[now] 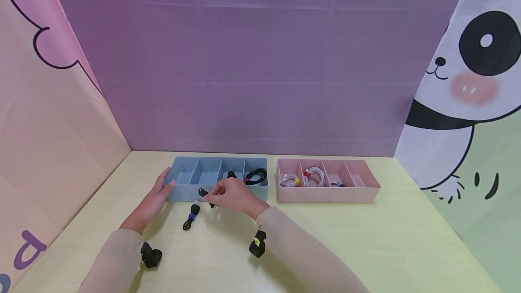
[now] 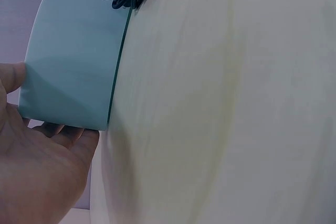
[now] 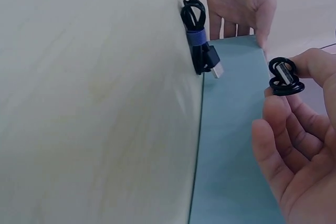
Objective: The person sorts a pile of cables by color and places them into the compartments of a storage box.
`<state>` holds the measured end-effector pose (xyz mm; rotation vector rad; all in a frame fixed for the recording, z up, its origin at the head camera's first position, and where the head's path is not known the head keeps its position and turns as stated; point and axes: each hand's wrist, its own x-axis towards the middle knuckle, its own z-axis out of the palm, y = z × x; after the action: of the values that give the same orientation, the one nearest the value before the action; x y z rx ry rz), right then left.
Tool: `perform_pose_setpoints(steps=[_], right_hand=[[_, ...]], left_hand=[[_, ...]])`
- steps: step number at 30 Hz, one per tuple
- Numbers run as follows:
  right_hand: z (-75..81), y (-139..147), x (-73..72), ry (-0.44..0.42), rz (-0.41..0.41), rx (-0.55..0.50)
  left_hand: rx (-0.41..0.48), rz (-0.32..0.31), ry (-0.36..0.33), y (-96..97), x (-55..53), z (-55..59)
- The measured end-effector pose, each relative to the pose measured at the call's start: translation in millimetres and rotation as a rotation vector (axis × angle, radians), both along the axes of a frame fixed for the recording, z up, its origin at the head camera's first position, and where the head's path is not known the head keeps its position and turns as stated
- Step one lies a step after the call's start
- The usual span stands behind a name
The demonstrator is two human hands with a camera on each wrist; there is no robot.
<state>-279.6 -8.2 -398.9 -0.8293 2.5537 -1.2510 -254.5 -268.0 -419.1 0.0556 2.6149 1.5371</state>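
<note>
In the head view my left hand (image 1: 153, 196) holds the left end of a blue divided box (image 1: 183, 194), thumb at the front rim and fingers along the end wall. Just over the box's front, my right hand (image 1: 238, 196) pinches a coiled black USB cable (image 3: 284, 75) between thumb and fingertips, its metal plug showing in the right wrist view. Another black USB cable (image 1: 191, 217), bundled with a purple tie, lies on the table before the box. Inside the box, a black cable (image 1: 231, 174) is partly hidden by my right hand, and a coiled black cable (image 1: 257, 176) fills the rightmost compartment.
To the right stands a pink divided box (image 1: 325, 195). Three of its compartments hold white cables: one with a yellow tie (image 1: 290, 180), one with a red tie (image 1: 315, 176), and a third coil (image 1: 337, 184). A purple backdrop (image 1: 260, 80) rises behind the table (image 1: 366, 238).
</note>
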Motion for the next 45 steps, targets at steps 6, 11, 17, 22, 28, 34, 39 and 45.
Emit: perform_pose_setpoints(steps=[6,11,17,22,28,34,39,45], right_hand=[[7.9,1,-1.6,-0.004,0.005,-0.004],[10.4,1,-2.9,-0.015,0.012,-0.01],[16.7,0,-4.6,-0.031,-0.008,-0.008],[23.7,2,-7.1,-0.046,-0.023,-0.007],[27.1,4,-10.8,-0.063,-0.024,0.0],[30.0,3,-17.8,-0.101,-0.032,-0.013],[36.6,4,-25.0,-0.116,-0.062,-0.024],[42.9,3,-28.3,-0.088,-0.091,-0.03]], left_hand=[[-0.004,-0.001,-0.004,-1.4,-0.7,0.3],[-0.004,0.0,-0.005,-0.6,-0.6,0.2],[0.001,0.002,-0.001,0.6,-0.6,0.0],[0.012,-0.003,0.014,1.5,-0.7,-0.4],[0.004,-0.013,0.016,-0.2,-0.8,-0.4],[0.004,-0.009,0.014,-2.0,-1.2,-0.6],[0.012,-0.011,0.014,-1.8,-2.4,-1.6],[0.019,-0.01,0.015,-0.3,-1.1,-1.1]])
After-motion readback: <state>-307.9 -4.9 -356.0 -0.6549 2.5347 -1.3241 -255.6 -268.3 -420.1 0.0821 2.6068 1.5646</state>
